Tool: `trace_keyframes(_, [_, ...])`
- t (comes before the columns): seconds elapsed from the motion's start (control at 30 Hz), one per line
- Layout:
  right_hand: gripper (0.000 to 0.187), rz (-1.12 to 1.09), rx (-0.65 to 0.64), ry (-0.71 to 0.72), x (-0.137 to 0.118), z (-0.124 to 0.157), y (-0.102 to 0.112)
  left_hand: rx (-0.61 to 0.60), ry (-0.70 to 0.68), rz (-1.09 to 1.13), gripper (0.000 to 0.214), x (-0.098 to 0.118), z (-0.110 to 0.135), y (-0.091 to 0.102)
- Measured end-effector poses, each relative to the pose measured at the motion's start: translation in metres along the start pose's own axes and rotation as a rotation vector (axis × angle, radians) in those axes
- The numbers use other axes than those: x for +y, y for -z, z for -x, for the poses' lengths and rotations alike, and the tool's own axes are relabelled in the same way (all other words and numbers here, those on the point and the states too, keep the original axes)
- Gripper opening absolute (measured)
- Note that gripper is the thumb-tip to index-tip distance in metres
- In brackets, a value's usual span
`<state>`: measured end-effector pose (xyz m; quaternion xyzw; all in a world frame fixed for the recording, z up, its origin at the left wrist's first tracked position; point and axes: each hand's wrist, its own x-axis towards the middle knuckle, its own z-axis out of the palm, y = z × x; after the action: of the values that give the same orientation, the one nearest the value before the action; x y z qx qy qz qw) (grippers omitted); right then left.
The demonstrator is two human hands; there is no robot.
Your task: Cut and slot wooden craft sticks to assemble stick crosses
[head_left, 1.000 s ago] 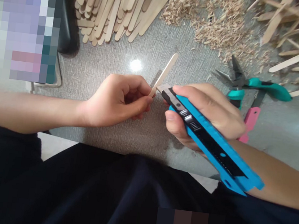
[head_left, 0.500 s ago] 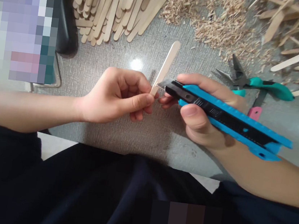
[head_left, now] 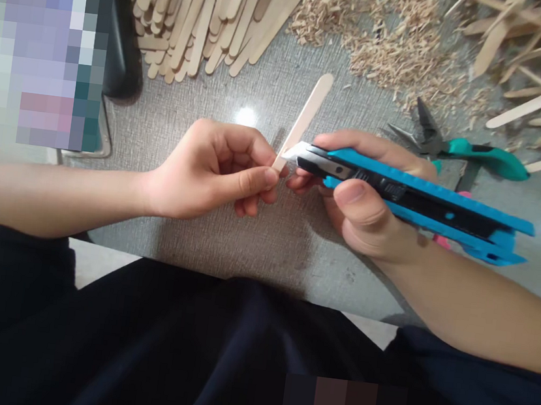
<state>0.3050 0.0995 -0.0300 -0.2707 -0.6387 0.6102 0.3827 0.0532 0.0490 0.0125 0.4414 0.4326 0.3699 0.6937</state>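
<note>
My left hand (head_left: 215, 169) pinches the near end of a flat wooden stick (head_left: 307, 114) between thumb and fingers. The stick points up and away to the right. My right hand (head_left: 374, 202) is wrapped round a blue and black utility knife (head_left: 423, 198). Its short blade lies against the stick's right edge, just above my left fingertips. The knife handle runs off to the right, nearly level.
A pile of flat wooden sticks (head_left: 210, 11) lies at the back left, with wood shavings (head_left: 384, 39) at the back middle. More loose sticks (head_left: 538, 71) spread at the back right. Teal-handled pliers (head_left: 459, 150) and a pink tool (head_left: 443, 240) lie behind my right hand. The grey tabletop (head_left: 256, 240) ends near my dark lap.
The knife swung from pointing steeply down-right to nearly level, and its blade came to rest on the stick's edge. The stick tilted up slightly; my left hand barely moved.
</note>
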Motion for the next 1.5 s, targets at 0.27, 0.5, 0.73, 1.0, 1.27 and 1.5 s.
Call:
trace_keyframes(0.27, [0.041,0.206,0.039,0.05,-0.014,0.007,-0.006,0.036,-0.01,-0.046,0.053,0.0,0.002,-0.001])
trace_keyframes(0.5, [0.04,0.283,0.007,0.092,-0.022,0.004,-0.003,0.06,-0.017,-0.04,0.047,0.0,0.002,-0.003])
trace_keyframes(0.73, [0.039,0.409,0.002,0.178,-0.026,-0.002,-0.007,0.093,-0.038,-0.104,0.033,-0.003,0.004,-0.005])
trace_keyframes(1.0, [0.04,0.517,0.026,0.304,-0.026,-0.002,-0.012,0.074,-0.074,-0.112,0.022,-0.008,0.003,-0.003])
trace_keyframes(1.27, [0.046,0.062,0.006,0.04,-0.015,0.003,-0.004,-0.05,-0.025,0.063,0.043,0.0,-0.004,0.005])
trace_keyframes(1.5, [0.037,-0.171,-0.002,-0.076,-0.012,-0.005,-0.006,-0.057,-0.028,0.127,0.044,-0.002,-0.005,0.004])
